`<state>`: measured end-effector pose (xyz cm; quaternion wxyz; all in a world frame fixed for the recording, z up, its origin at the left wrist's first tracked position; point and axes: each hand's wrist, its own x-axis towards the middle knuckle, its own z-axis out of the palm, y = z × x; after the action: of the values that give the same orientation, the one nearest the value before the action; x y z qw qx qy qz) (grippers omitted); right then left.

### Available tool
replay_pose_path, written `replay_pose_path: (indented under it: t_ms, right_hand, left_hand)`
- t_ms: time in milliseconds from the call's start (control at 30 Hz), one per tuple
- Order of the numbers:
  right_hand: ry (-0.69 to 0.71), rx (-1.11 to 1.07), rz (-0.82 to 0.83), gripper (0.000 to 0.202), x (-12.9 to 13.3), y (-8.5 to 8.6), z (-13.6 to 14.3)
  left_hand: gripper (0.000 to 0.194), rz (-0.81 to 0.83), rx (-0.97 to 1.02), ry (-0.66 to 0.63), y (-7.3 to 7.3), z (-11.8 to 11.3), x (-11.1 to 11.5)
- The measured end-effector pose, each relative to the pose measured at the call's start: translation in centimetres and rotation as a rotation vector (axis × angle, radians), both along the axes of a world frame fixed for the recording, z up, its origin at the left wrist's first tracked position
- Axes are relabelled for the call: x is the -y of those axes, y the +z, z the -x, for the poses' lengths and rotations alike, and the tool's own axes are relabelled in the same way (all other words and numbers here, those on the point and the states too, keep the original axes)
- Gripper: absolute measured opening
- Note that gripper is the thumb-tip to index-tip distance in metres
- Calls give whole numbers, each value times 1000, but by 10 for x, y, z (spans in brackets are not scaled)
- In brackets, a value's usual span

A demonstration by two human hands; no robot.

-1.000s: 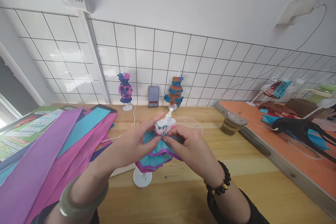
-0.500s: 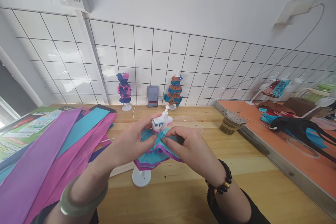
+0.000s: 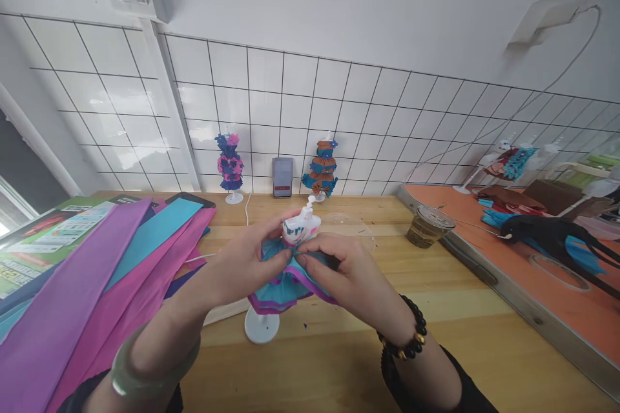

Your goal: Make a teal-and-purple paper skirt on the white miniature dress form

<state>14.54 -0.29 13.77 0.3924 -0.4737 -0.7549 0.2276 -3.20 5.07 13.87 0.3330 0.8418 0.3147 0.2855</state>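
A small white dress form (image 3: pixel 303 224) with coloured smudges leans slightly on its round white base (image 3: pixel 262 326). Around it hangs a ruffled turquoise skirt (image 3: pixel 281 289) edged in purple. My left hand (image 3: pixel 259 257) wraps the form's left side, its thumb pressed on the skirt's waist. From the other side my right hand (image 3: pixel 339 264) pinches the turquoise material at the waist between thumb and fingers. The two thumbs nearly meet there, and the fingertips hide part of the waist.
Purple, turquoise and pink sheets (image 3: pixel 82 271) lie at the left. Behind stand two dressed mini forms (image 3: pixel 230 164) and a phone (image 3: pixel 282 177). A lidded cup (image 3: pixel 429 227) sits at the right, beside an orange table (image 3: pixel 557 329) carrying a black bag (image 3: pixel 547 235).
My right fingers have shifted slightly left along the waist, closer to my left thumb. The form has tilted a little to the right.
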Motion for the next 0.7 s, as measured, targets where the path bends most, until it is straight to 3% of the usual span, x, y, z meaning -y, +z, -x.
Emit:
replay_pose_path:
  t_ms: [333,700]
  right_hand:
    - [-173,-23,39,11,-1,-7,3]
    - [-227,-84,140,15,-5,-16,1]
  left_hand:
    - [53,-14,-70,34,-3,2,-1]
    - [51,20,-7,-5,-1,0,0]
